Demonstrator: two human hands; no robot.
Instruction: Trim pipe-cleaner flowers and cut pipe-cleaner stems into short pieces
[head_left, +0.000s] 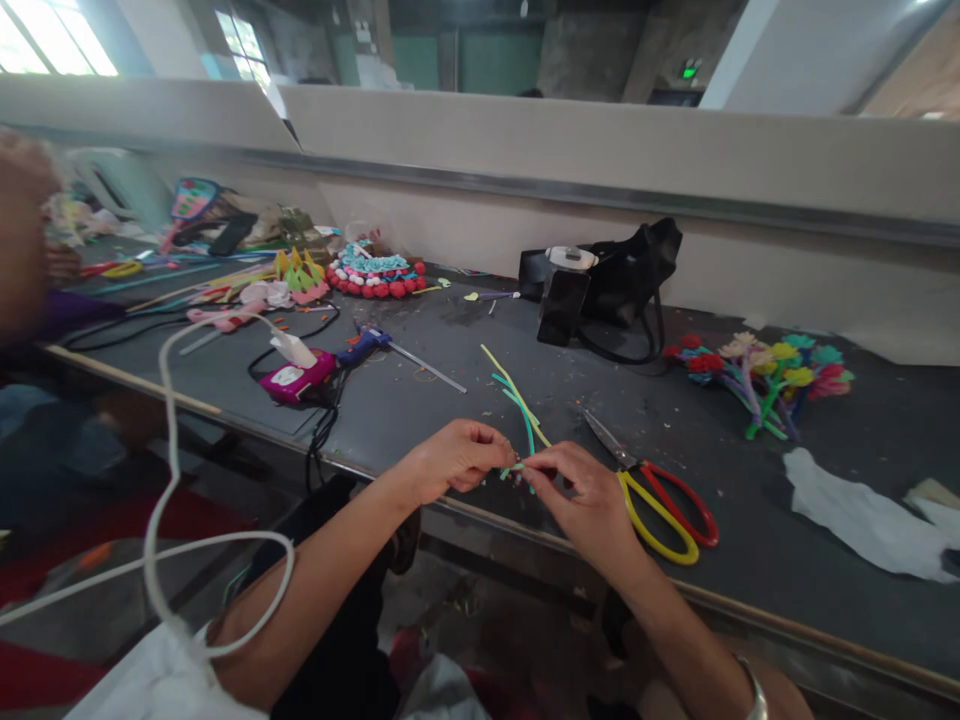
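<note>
no text, label or number can be read; the green wall sign (688,70) is too small.

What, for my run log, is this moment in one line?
left hand pinches pipe cleaners | right hand pinches them too | scissors lie beside right hand

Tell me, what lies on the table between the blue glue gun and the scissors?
In the head view, thin yellow and green stems run there, near ends pinched by the left hand and right hand.
</note>
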